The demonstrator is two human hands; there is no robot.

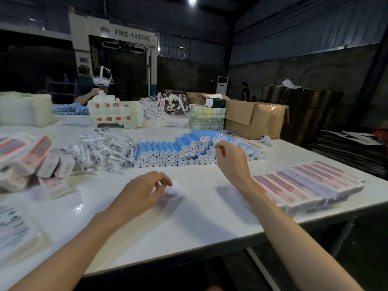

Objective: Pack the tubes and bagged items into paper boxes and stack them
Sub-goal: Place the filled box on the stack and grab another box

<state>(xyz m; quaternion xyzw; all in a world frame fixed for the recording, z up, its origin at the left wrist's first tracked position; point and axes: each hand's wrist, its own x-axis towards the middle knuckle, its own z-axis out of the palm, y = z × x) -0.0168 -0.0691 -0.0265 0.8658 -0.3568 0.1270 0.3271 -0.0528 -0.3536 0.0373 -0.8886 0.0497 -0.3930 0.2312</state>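
A pile of blue tubes (178,150) with white caps lies across the middle of the white table (189,217). To its left is a heap of small clear bagged items (105,148). My right hand (228,159) hovers at the right end of the tube pile, fingers loosely curled with the tips close to the caps and nothing visibly in them. My left hand (147,185) is low over the table in front of the tubes and pinches a small clear bagged item (168,184), which is blurred. A fanned row of flat pink-and-white paper boxes (310,183) lies to the right.
Filled pink-and-white boxes (31,160) are heaped at the left edge. More packets (14,229) lie at the near left. A large cardboard carton (254,118) stands at the back right. Another person (98,89) works across the table behind stacked white packs (113,112).
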